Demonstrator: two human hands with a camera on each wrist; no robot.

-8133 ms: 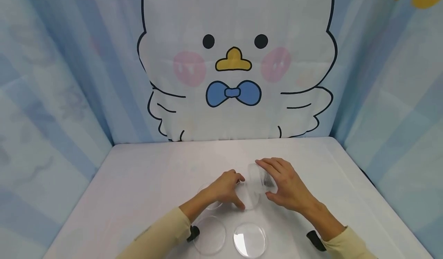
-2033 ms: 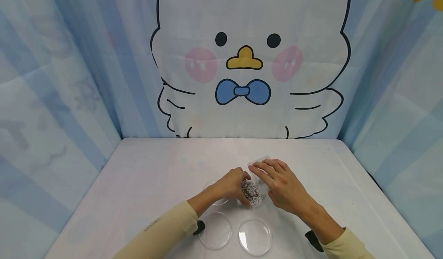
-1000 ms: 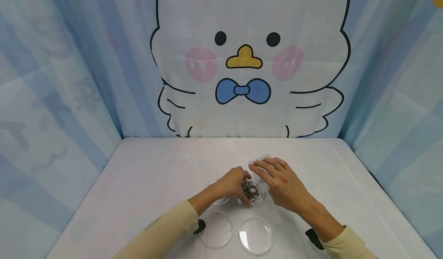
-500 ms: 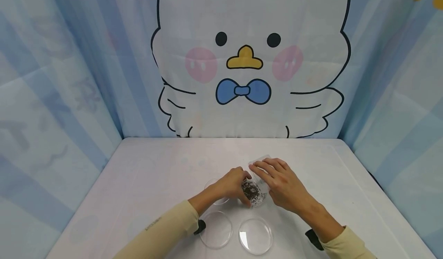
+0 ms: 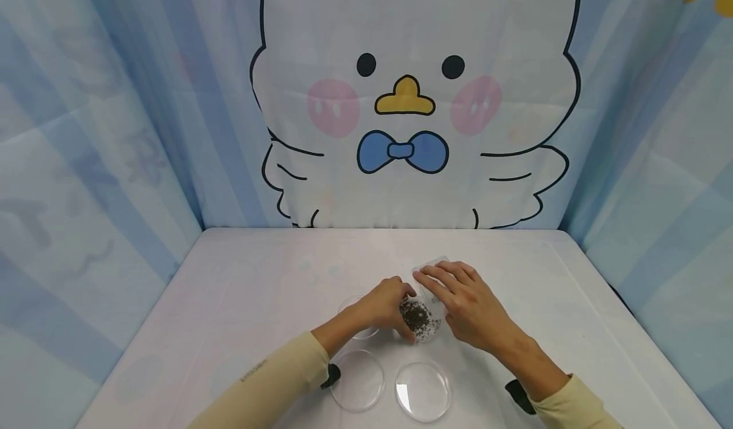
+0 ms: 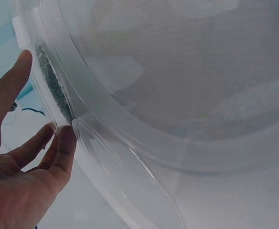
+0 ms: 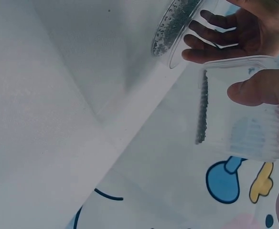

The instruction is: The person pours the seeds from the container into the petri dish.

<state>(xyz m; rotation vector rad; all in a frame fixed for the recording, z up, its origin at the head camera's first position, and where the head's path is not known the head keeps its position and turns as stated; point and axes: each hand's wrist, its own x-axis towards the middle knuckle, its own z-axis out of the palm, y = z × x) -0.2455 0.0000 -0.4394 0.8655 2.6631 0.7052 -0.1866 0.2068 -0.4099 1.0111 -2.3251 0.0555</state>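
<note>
My left hand (image 5: 382,305) holds a round clear petri dish (image 5: 420,327) between thumb and fingers. Dark granules (image 5: 415,314) cover much of its white-looking bottom, thickest in the middle. In the left wrist view the granules (image 6: 53,86) form a band along the dish, seen edge-on. My right hand (image 5: 472,308) grips a clear plastic box (image 7: 225,114), tilted with its mouth towards the dish. A dark layer of granules (image 7: 203,107) lies along one side of the box in the right wrist view. My right palm is hidden there; the thumb (image 7: 254,88) lies against the box.
Two clear round dishes or lids (image 5: 357,381) (image 5: 422,391) lie on the white table (image 5: 258,289) nearer me. Another clear round piece (image 5: 348,305) is partly under my left forearm. A printed curtain (image 5: 515,98) stands behind the table and along its sides.
About eight seconds ago the petri dish showed no granules and the box stood less tilted. Granules have since gathered in the dish, and their dark patch has grown denser over the last two seconds.
</note>
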